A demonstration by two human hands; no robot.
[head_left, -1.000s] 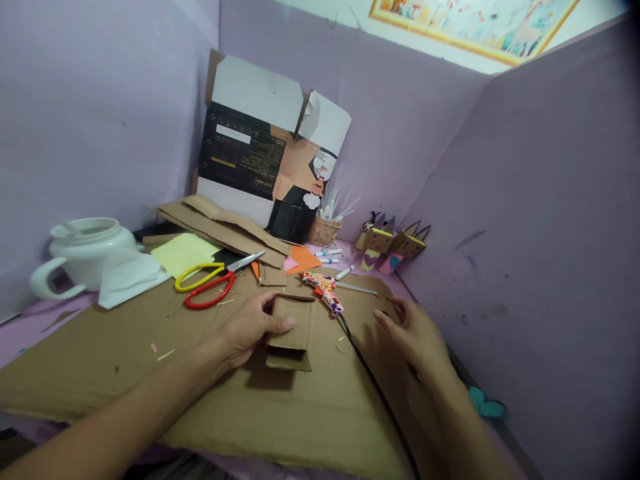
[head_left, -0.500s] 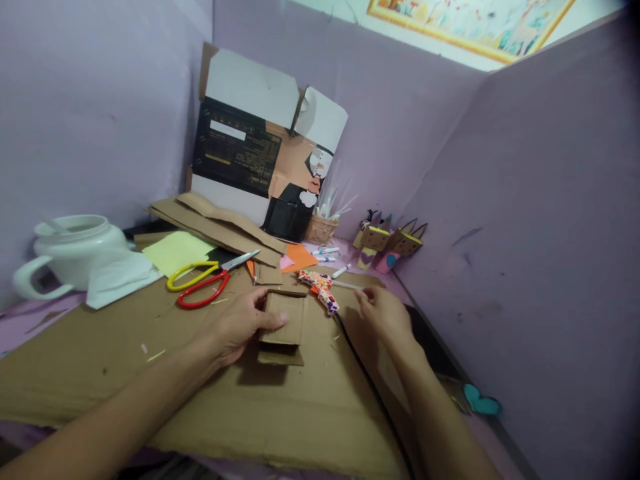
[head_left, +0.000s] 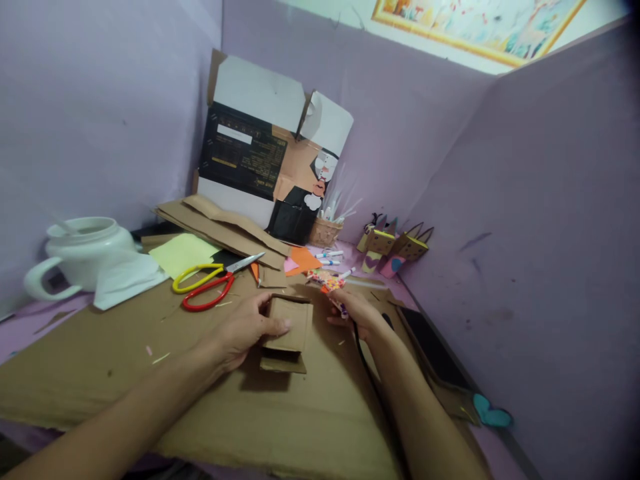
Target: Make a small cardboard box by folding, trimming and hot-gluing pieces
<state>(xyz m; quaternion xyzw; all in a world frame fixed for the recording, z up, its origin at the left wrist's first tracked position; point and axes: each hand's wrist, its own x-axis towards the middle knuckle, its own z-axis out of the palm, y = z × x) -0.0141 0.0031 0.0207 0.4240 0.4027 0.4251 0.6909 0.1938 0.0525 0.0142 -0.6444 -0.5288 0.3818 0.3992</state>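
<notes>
My left hand (head_left: 249,331) grips a small brown cardboard box (head_left: 291,327) by its left side, thumb on the top face. A cardboard flap (head_left: 283,364) sticks out at the box's near end. To the right of the box, my right hand (head_left: 356,312) is closed around the handle of a hot glue gun (head_left: 327,279) with a colourful pattern. A clear glue stick projects from the gun's rear to the right. Its black cord (head_left: 367,363) runs under my right forearm toward me. The fingers hide most of the handle.
Scissors (head_left: 216,280) with yellow and red handles lie left of the box on a cardboard sheet (head_left: 210,407). Behind are a white teapot (head_left: 90,250), yellow paper (head_left: 183,255), cardboard strips (head_left: 225,223), markers (head_left: 330,254), and cardboard animal figures (head_left: 383,241). A flattened box (head_left: 260,140) leans on the wall.
My right hand has moved left from beside the glue stick to the glue gun's handle and closed on it. My left hand still holds the box. The camera view has shifted slightly.
</notes>
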